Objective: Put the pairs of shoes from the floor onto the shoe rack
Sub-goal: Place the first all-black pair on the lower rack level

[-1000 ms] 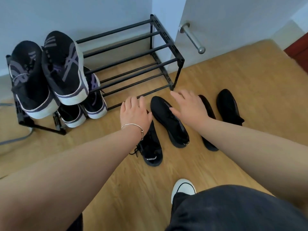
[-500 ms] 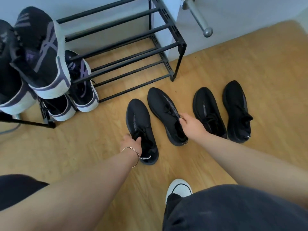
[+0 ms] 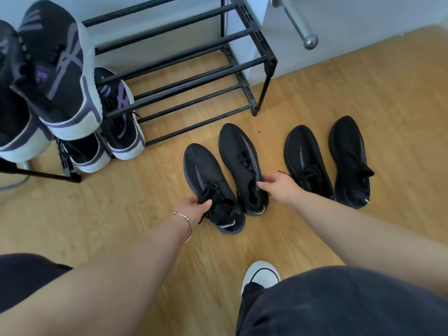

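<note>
Two pairs of black knit shoes lie on the wooden floor in front of the black metal shoe rack [image 3: 269, 61]. My left hand [image 3: 194, 208] grips the collar of the left shoe of the near pair [image 3: 206, 175]. My right hand [image 3: 278, 186] pinches the collar of that pair's right shoe [image 3: 240, 156]. Both shoes rest on the floor. The second black pair, its left shoe [image 3: 305, 156] and right shoe [image 3: 349, 154], lies untouched further right. Black-and-purple sneakers with white soles sit on the rack's left side, one pair on the top tier [image 3: 55, 69] and another pair on the lower tier [image 3: 118, 122].
The rack's right part holds bare bars on both tiers. A metal door handle [image 3: 299, 23] juts out over the rack's right end. My white-toed shoe [image 3: 260, 276] and dark-clothed knees fill the bottom of the view. A grey cable [image 3: 14, 184] lies at far left.
My hands drew back from above the shoes' toes to their collars and closed on the near pair. The view shifted, showing all the floor shoes.
</note>
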Demonstrator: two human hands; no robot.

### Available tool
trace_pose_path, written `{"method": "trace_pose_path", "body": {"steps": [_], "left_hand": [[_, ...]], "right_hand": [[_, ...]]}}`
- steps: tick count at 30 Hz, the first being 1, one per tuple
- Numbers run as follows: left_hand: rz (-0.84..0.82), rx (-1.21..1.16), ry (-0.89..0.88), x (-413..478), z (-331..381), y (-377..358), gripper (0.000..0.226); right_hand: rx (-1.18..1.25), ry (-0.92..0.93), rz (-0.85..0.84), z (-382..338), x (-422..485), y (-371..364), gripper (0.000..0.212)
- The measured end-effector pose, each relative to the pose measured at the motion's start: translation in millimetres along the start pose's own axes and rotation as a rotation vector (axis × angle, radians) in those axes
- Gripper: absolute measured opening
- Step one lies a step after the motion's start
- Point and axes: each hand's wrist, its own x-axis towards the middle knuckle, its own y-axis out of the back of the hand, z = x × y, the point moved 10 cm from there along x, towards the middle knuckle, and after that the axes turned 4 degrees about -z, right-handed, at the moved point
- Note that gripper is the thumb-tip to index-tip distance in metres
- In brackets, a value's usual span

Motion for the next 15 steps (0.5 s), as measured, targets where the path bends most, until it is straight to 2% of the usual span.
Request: {"method": "trace_pose_path", "body": {"steps": [3,6,10,15], "left_hand": [[0.045,-0.026,-0.046,0.6,5.1,1.7,0.050],[0.016,-0.138,-0.089,-2.4,7.2,-4.4,0.041],[-0.053,-0.297,-0.084,-4.1,2.1,-14.2,0.056],[-0.023,-0.259,-0.130,-6.7,8.2,-9.3,0.058]], "right_hand": [[0.023,0.009,-0.032,-1.4,3.2,-2.0,0.047],[0.097,0.004,-0.021,1.7,1.8,1.7,0.051],[0.204,0.019,-0.009,4.1,-2.7,-3.7,0.048],[0.229,0.044,0.006,0.8,-10.1,-2.2,0.037]]}}
